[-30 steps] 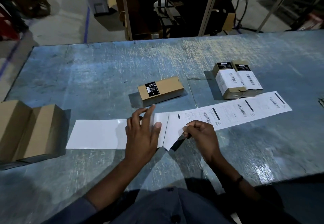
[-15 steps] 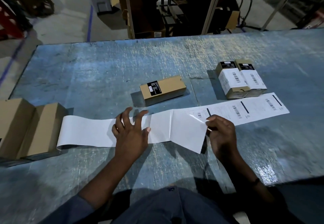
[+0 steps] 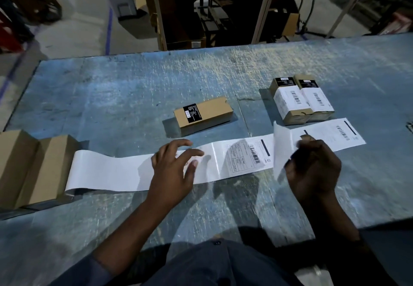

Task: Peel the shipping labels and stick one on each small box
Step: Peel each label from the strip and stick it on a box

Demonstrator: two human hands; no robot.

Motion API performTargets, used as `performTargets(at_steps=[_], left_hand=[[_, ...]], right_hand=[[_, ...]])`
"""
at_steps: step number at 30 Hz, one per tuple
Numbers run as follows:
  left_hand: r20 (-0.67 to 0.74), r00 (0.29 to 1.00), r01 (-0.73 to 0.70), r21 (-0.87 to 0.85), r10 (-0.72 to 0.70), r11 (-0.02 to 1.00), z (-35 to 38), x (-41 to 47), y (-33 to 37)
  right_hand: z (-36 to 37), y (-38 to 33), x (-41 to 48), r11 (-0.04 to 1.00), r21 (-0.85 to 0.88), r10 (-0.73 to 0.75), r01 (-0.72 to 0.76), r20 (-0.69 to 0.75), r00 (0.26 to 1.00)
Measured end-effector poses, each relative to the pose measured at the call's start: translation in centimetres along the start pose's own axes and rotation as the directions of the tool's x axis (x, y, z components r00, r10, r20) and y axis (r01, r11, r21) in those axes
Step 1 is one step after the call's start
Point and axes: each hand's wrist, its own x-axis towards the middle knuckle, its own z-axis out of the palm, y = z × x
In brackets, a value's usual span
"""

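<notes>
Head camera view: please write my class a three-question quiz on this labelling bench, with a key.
1. True or false: the lone box beyond the left hand has no white shipping label.
2. How many boxes on the right carry white labels? A one, B two, C four.
3. Fill in: the right hand pinches a peeled ____ lifted off the strip.
Key: 1 true; 2 B, the labelled pair; 3 label.
</notes>
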Motion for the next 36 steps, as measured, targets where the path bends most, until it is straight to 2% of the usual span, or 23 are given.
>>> performTargets(at_steps=[3, 5, 8, 10, 12, 14, 16, 19, 21, 23, 24, 25, 26, 27, 30, 33, 36], left_hand=[[-0.049, 0.980, -0.197, -0.060, 0.194, 0.979, -1.1, -0.1, 3.1], [-0.021, 0.976, -0.220, -0.065, 0.219, 0.973, -1.2, -0.1, 4.9], [0.000, 0.986, -0.166, -0.097, 0.167, 0.981, -0.3, 0.1, 6.0], [-0.037, 0.993, -0.120, -0.136, 0.116, 0.983, 0.3, 0.2, 6.0], [-0.077, 0.995, -0.080, -0.206, 0.065, 0.975, 0.7, 0.4, 5.7], [-0.052, 0.998, 0.026, -0.316, -0.045, 0.948, 0.4, 0.6, 5.3], [0.064, 0.977, 0.210, -0.457, -0.203, 0.864, -0.3, 0.9, 5.3], [0.233, 0.892, 0.442, -0.627, -0.387, 0.641, -1.6, 1.8, 5.5], [0.362, 0.831, 0.549, -0.656, -0.422, 0.519, -2.3, 2.3, 5.1], [0.494, 0.765, 0.643, -0.629, -0.414, 0.437, -2.7, 2.5, 4.4], [0.537, 0.740, 0.672, -0.615, -0.405, 0.413, -2.8, 2.5, 4.0], [0.559, 0.728, 0.685, -0.606, -0.395, 0.404, -3.0, 2.5, 3.8], [0.567, 0.727, 0.687, -0.600, -0.388, 0.410, -3.1, 2.6, 3.7], [0.572, 0.726, 0.687, -0.596, -0.381, 0.415, -3.2, 2.6, 3.6], [0.578, 0.720, 0.694, -0.623, -0.384, 0.362, -3.4, 2.6, 3.8], [0.535, 0.706, 0.668, -0.720, -0.465, 0.187, -3.1, 2.6, 4.5], [0.537, 0.670, 0.602, -0.797, -0.513, -0.049, -2.4, 2.4, 6.0]], right_hand=[[1.7, 0.8, -1.0, 0.993, -0.104, 0.044, -0.051, -0.063, 0.997], [2.7, 1.7, -1.9, 0.983, -0.133, 0.115, -0.123, -0.063, 0.991], [3.8, 2.9, -2.9, 0.967, -0.183, 0.173, -0.176, -0.032, 0.984], [4.2, 3.4, -3.0, 0.954, -0.170, 0.246, -0.249, -0.035, 0.969], [4.6, 3.2, -3.1, 0.934, -0.200, 0.301, -0.295, -0.002, 0.954], [4.5, 3.0, -2.9, 0.915, -0.255, 0.340, -0.313, 0.069, 0.938], [4.2, 2.6, -2.9, 0.896, -0.310, 0.374, -0.318, 0.140, 0.917], [3.7, 2.4, -2.7, 0.859, -0.331, 0.468, -0.391, 0.198, 0.861], [3.3, 2.3, -2.3, 0.875, -0.328, 0.426, -0.356, 0.172, 0.888], [2.8, 2.1, -1.7, 0.884, -0.449, 0.214, -0.126, 0.151, 0.965], [2.5, 2.0, -1.3, 0.821, -0.571, 0.098, 0.015, 0.166, 0.981], [2.4, 1.9, -1.0, 0.715, -0.690, 0.021, 0.115, 0.185, 0.983], [2.2, 2.0, -0.5, 0.618, -0.770, -0.002, 0.157, 0.199, 0.980], [2.2, 2.0, -0.1, 0.561, -0.813, 0.015, 0.158, 0.200, 0.980], [2.4, 1.8, 0.4, 0.534, -0.844, 0.176, 0.053, 0.172, 0.969], [2.3, 1.8, 0.5, 0.541, -0.834, 0.345, -0.106, 0.105, 0.933], [2.5, 3.1, -0.5, 0.662, -0.687, 0.492, -0.300, 0.096, 0.865]])
